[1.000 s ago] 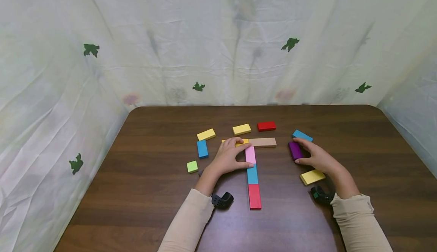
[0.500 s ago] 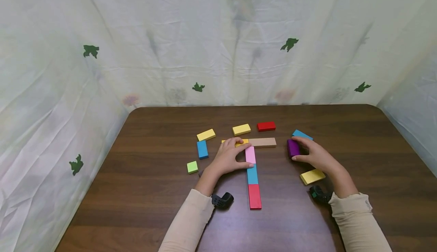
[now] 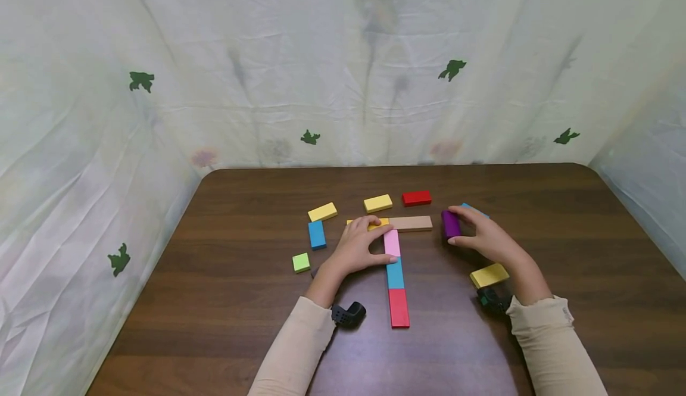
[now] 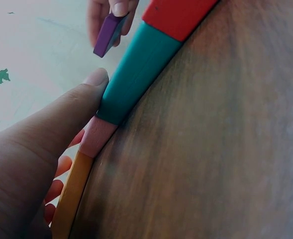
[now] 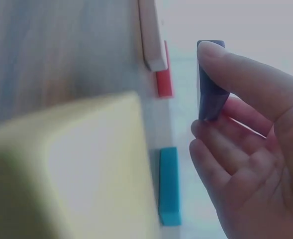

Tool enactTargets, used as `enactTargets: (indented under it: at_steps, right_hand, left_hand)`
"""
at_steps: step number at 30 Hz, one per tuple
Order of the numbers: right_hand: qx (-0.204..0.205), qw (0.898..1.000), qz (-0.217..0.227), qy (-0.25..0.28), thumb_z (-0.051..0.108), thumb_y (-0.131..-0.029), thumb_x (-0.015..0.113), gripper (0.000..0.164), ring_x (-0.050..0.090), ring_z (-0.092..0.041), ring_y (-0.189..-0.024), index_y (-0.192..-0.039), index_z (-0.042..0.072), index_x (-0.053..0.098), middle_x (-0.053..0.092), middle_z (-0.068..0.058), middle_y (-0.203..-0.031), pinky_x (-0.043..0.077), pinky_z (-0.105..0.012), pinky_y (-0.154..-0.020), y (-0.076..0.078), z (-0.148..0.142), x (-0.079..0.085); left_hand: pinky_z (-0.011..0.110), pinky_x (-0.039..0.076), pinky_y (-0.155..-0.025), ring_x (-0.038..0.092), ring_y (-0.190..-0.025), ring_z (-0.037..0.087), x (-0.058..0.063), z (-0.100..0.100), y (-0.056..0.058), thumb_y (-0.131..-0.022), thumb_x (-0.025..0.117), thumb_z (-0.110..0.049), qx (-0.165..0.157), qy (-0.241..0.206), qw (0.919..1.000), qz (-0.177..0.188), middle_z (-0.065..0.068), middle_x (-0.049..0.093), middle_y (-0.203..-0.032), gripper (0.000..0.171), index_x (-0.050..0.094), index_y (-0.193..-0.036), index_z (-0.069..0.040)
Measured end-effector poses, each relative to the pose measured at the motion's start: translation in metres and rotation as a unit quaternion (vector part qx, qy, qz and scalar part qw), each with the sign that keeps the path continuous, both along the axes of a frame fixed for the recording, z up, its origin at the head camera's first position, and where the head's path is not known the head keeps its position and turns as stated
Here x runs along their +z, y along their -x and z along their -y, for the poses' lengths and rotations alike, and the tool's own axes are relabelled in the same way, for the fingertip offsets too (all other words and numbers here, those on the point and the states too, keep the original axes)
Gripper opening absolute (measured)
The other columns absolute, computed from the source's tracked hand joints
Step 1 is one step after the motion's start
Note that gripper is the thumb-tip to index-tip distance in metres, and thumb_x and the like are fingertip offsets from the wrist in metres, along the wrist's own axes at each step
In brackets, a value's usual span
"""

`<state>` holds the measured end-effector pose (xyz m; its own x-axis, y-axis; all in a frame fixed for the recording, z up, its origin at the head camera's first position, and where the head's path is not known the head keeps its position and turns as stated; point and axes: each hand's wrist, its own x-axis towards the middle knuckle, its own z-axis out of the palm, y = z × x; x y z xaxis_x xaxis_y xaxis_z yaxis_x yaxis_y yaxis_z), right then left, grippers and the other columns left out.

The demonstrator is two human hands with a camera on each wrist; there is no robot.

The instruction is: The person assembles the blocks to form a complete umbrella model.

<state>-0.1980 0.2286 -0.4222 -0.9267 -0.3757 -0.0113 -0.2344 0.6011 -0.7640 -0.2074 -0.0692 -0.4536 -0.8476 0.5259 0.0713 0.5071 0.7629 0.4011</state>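
My right hand (image 3: 495, 238) pinches a purple block (image 3: 450, 224) between thumb and fingers, right of the joined blocks. In the right wrist view the purple block (image 5: 212, 92) looks dark and is raised off the table. My left hand (image 3: 356, 244) rests at a T-shaped arrangement, its straight thumb touching the teal block (image 3: 395, 276) near the pink block (image 3: 392, 243). Its other fingers reach over the orange block (image 3: 382, 223), partly hiding it. A red block (image 3: 398, 308) forms the near end of the stem, and a tan block (image 3: 411, 223) extends the crossbar rightward.
Behind the T lie a yellow block (image 3: 377, 203) and a red block (image 3: 416, 198). At left are another yellow block (image 3: 323, 212), a blue block (image 3: 317, 235) and a green block (image 3: 301, 262). A yellow block (image 3: 489, 275) lies by the right wrist; a blue one (image 5: 169, 186) is behind that hand.
My right hand has taken hold of the purple block, lifted it and carried it left toward the tan block. The left hand has stayed in place.
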Motion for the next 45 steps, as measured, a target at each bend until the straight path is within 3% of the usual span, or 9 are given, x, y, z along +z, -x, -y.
enactTargets:
  at_steps: [5, 25, 39, 45]
  right_hand:
    - [0.006, 1.000, -0.011, 0.010, 0.018, -0.080, 0.069, 0.068, 0.031, -0.040, -0.123, -0.135, -0.001, 0.033, 0.034, -0.022, -0.133, 0.032, -0.051, -0.094, 0.005, 0.007, 0.000]
    - [0.001, 1.000, 0.000, 0.026, 0.006, -0.083, 0.064, 0.066, 0.029, -0.041, -0.124, -0.137, -0.003, 0.028, 0.024, -0.025, -0.139, 0.031, -0.050, -0.095, 0.026, 0.017, -0.013]
    - [-0.002, 1.000, 0.008, 0.018, 0.006, -0.084, 0.063, 0.065, 0.029, -0.041, -0.124, -0.137, -0.006, 0.027, 0.024, -0.027, -0.139, 0.029, -0.050, -0.097, 0.034, 0.016, -0.022]
    - [-0.007, 1.000, -0.002, -0.014, 0.009, -0.084, 0.063, 0.064, 0.029, -0.041, -0.123, -0.137, -0.004, 0.029, 0.026, -0.026, -0.139, 0.030, -0.051, -0.095, 0.035, 0.018, -0.023]
  left_hand:
    - [0.047, 0.017, -0.101, 0.025, -0.122, 0.017, -0.001, 0.000, 0.001, -0.071, 0.059, -0.065, 0.000, 0.001, 1.0000, 0.001, -0.002, 0.038, -0.127, 0.072, 0.045, -0.132, -0.031]
    - [0.048, 0.015, -0.102, 0.026, -0.121, 0.017, 0.001, 0.000, -0.001, -0.070, 0.060, -0.064, 0.004, -0.004, 1.0000, 0.008, -0.002, 0.038, -0.126, 0.072, 0.046, -0.132, -0.031]
    - [0.049, 0.015, -0.102, 0.026, -0.121, 0.017, 0.003, 0.000, -0.002, -0.071, 0.061, -0.063, 0.004, -0.006, 0.9999, 0.014, -0.002, 0.038, -0.126, 0.072, 0.045, -0.133, -0.030]
    - [0.049, 0.015, -0.102, 0.025, -0.122, 0.018, 0.004, 0.000, -0.003, -0.071, 0.061, -0.063, 0.005, -0.005, 0.9998, 0.017, -0.002, 0.038, -0.126, 0.072, 0.045, -0.133, -0.030]
